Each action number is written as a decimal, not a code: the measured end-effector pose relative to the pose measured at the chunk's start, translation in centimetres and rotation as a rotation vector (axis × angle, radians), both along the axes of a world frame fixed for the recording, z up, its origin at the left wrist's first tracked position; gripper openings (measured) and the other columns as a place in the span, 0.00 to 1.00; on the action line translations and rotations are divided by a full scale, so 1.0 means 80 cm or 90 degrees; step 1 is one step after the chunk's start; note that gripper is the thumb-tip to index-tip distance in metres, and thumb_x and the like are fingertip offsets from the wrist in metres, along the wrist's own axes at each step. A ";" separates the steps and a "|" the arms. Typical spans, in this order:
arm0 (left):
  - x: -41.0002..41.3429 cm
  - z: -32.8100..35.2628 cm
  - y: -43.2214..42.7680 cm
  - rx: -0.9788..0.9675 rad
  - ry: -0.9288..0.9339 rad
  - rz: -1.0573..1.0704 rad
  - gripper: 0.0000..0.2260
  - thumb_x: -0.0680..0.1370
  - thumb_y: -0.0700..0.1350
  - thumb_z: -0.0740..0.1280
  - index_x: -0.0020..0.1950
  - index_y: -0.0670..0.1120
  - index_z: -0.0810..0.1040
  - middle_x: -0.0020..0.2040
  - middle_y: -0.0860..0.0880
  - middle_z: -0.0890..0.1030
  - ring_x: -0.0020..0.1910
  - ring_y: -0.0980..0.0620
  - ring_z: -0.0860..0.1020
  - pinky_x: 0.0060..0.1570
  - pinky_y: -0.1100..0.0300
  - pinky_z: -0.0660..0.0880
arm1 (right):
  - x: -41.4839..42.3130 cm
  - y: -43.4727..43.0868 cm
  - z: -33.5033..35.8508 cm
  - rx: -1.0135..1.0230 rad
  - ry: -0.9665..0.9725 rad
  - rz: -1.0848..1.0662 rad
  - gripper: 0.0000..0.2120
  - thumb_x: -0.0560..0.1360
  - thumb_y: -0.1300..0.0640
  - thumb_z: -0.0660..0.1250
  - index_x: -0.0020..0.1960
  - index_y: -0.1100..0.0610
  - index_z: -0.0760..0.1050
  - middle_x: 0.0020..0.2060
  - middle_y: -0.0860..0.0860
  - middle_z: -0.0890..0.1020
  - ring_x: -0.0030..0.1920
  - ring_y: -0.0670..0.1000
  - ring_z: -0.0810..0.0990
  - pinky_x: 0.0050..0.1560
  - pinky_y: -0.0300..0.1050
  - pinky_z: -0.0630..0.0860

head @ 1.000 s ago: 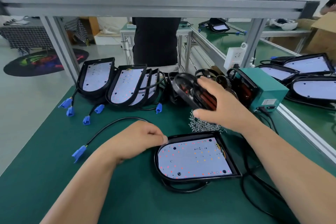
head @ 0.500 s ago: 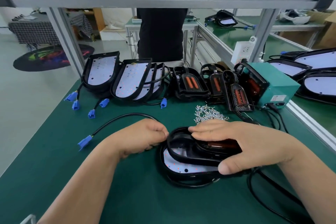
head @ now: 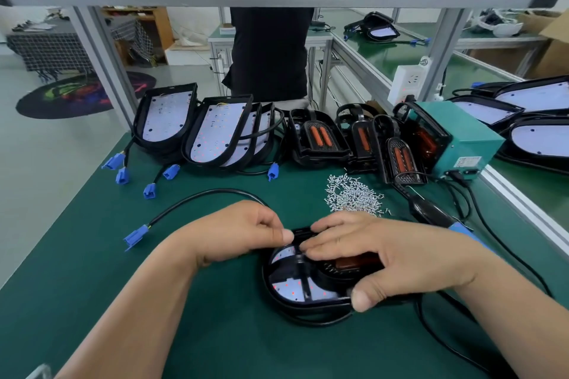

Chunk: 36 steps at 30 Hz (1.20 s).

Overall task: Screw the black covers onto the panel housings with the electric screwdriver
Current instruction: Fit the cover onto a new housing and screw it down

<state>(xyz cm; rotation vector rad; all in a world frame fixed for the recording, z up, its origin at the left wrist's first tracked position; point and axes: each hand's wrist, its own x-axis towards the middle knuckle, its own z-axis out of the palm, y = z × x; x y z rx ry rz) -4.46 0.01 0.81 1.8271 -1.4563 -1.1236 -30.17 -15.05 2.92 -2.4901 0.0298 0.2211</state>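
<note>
Since a second ago, the black cover has gone from mid-air in the right hand to lying on the panel housing at the near centre of the counter. It now sits flatter than half a second ago. The left hand has shifted from the housing's side onto the cover's far-left edge and pinches it between thumb and fingertips. The right hand spans the cover, fingers over the top and thumb hooked on the near rim, clamping it.

White LED board shows through the cover's openings, so it looks placed. I can't tell if it's fully seated.

Judgement: this is the alignment step, no fastening yet. The electric screwdriver lies untouched to the right and the screws are piled just behind the hands. Next, one hand must let go to fetch both.
</note>
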 end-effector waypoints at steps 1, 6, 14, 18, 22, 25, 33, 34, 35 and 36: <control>0.000 0.001 0.000 -0.004 -0.001 -0.005 0.12 0.79 0.54 0.75 0.43 0.48 0.83 0.28 0.60 0.71 0.28 0.61 0.66 0.29 0.68 0.62 | 0.000 0.004 -0.004 0.008 -0.014 -0.006 0.36 0.75 0.43 0.76 0.80 0.48 0.70 0.79 0.34 0.68 0.83 0.42 0.54 0.82 0.46 0.53; -0.001 -0.003 -0.001 -0.004 -0.009 -0.009 0.14 0.72 0.57 0.76 0.42 0.47 0.82 0.30 0.55 0.71 0.31 0.54 0.65 0.34 0.56 0.59 | -0.005 0.018 -0.015 -0.055 -0.083 -0.113 0.38 0.78 0.30 0.66 0.82 0.46 0.66 0.82 0.37 0.62 0.83 0.36 0.47 0.80 0.33 0.46; -0.004 -0.009 -0.013 -0.005 0.310 0.189 0.10 0.86 0.48 0.65 0.54 0.42 0.82 0.33 0.52 0.68 0.27 0.56 0.58 0.22 0.66 0.55 | -0.008 0.027 -0.017 -0.115 -0.043 -0.127 0.41 0.78 0.26 0.55 0.85 0.46 0.60 0.83 0.38 0.58 0.78 0.27 0.44 0.76 0.28 0.42; -0.013 -0.009 -0.034 -0.087 0.919 0.419 0.09 0.78 0.35 0.64 0.58 0.36 0.76 0.39 0.47 0.75 0.30 0.56 0.70 0.22 0.68 0.65 | -0.016 0.014 -0.007 -0.055 -0.113 -0.263 0.40 0.77 0.22 0.55 0.82 0.42 0.64 0.80 0.33 0.63 0.79 0.30 0.54 0.80 0.37 0.55; -0.018 -0.018 -0.036 -0.102 0.972 0.475 0.11 0.82 0.29 0.56 0.62 0.33 0.73 0.45 0.41 0.78 0.37 0.50 0.77 0.29 0.65 0.75 | -0.048 -0.025 0.004 -0.249 -0.133 -0.486 0.38 0.76 0.21 0.51 0.76 0.43 0.72 0.68 0.36 0.72 0.69 0.37 0.69 0.70 0.47 0.71; -0.023 -0.020 -0.035 -0.099 0.851 0.441 0.14 0.82 0.28 0.54 0.63 0.34 0.73 0.43 0.43 0.79 0.32 0.54 0.74 0.24 0.67 0.69 | -0.084 -0.047 -0.003 -0.397 0.010 -0.586 0.41 0.72 0.20 0.52 0.74 0.45 0.70 0.63 0.45 0.71 0.66 0.49 0.74 0.58 0.51 0.76; -0.039 -0.024 -0.037 -0.134 0.496 0.353 0.07 0.86 0.39 0.63 0.56 0.37 0.79 0.38 0.47 0.81 0.27 0.56 0.67 0.22 0.66 0.60 | -0.127 -0.053 -0.025 -0.416 0.137 -0.586 0.27 0.69 0.20 0.59 0.45 0.44 0.66 0.36 0.44 0.78 0.35 0.43 0.76 0.37 0.46 0.74; -0.039 -0.025 -0.038 -0.140 0.490 0.348 0.08 0.86 0.40 0.65 0.57 0.37 0.81 0.38 0.47 0.81 0.28 0.56 0.67 0.22 0.67 0.60 | -0.127 -0.053 -0.025 -0.400 0.121 -0.594 0.23 0.72 0.25 0.64 0.44 0.45 0.67 0.34 0.45 0.78 0.34 0.43 0.77 0.37 0.46 0.75; -0.038 -0.026 -0.038 -0.146 0.489 0.346 0.09 0.85 0.42 0.66 0.57 0.38 0.83 0.38 0.48 0.80 0.28 0.56 0.67 0.23 0.67 0.60 | -0.127 -0.053 -0.023 -0.380 0.105 -0.603 0.21 0.73 0.29 0.67 0.43 0.46 0.69 0.32 0.46 0.78 0.32 0.44 0.77 0.36 0.47 0.75; -0.038 -0.027 -0.037 -0.149 0.490 0.345 0.10 0.85 0.43 0.67 0.58 0.38 0.84 0.38 0.48 0.79 0.29 0.56 0.66 0.23 0.67 0.60 | -0.129 -0.054 -0.021 -0.357 0.086 -0.611 0.20 0.74 0.32 0.69 0.42 0.47 0.70 0.30 0.47 0.78 0.31 0.44 0.77 0.35 0.47 0.74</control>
